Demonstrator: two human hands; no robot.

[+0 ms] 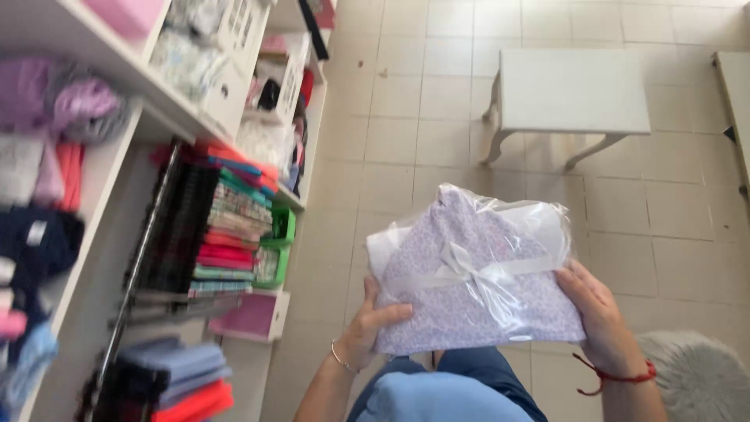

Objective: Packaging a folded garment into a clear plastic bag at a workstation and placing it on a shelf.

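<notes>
Head view: I am holding a bagged lilac garment [476, 273] over the tiled floor [664, 211], my left hand [367, 324] and right hand [598, 316] both gripping its lower corners.

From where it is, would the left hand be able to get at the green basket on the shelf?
Probably not yet: the left hand is gripping the wrapped package, and the green basket sits apart to its left.

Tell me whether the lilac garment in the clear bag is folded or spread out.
Folded: the lilac garment forms a compact flat bundle inside the clear bag, tied with a white ribbon bow.
</notes>
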